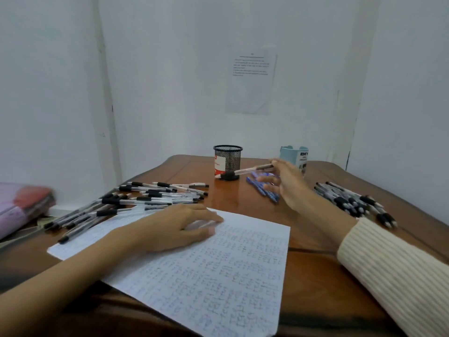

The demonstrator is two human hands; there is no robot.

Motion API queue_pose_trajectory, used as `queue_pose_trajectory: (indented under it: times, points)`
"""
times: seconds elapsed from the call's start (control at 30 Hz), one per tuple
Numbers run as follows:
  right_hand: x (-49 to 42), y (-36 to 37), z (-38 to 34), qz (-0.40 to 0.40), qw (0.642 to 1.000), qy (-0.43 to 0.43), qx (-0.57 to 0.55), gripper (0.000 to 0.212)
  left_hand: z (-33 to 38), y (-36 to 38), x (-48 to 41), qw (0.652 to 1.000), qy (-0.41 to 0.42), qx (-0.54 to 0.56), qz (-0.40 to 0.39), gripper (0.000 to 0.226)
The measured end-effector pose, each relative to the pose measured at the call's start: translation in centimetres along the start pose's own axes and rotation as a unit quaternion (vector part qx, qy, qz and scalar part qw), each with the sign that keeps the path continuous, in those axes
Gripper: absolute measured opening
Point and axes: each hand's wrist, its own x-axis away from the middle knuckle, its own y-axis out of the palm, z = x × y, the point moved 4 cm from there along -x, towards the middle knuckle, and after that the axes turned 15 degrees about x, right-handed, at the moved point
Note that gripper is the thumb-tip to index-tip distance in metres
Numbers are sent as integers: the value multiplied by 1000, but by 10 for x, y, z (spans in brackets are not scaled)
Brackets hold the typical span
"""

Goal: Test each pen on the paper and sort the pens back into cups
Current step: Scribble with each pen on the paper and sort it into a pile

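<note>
A sheet of paper point(218, 271) covered in small pen marks lies on the brown table point(311, 283). My left hand point(177, 227) rests flat on the paper's upper left part, fingers spread, holding nothing. My right hand point(284, 183) hovers above the table near the back and pinches a clear pen point(245, 170) that points left toward the black mesh cup point(228, 161). A light blue cup point(295, 158) stands behind that hand. Several black-grip pens point(136, 203) lie in a heap at the left, another heap point(352, 200) at the right, and blue pens point(262, 188) lie under my right hand.
A white wall stands right behind the table, with a printed sheet point(251, 79) taped to it. A pink and red bundle point(21, 205) lies beyond the table's left edge. The table's right edge slopes off near the right pen heap.
</note>
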Motion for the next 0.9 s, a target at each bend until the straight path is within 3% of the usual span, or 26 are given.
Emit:
queue_pose_trajectory:
  times: [0.23,0.43,0.63,0.9]
  points:
    - [0,-9,-2,10,999,-3,-34,12,3,-15,-9,1000,-9,9,23,28]
    - [4,-4,4,27,999,13,22,22,-5,5,-8,998,-35,-44,24,62]
    - [8,3,5,-16,998,25,62,33,-10,4,-8,999,-31,-24,35,61]
    - [10,13,8,-1,997,37,69,15,-7,4,-6,999,-32,-10,33,61]
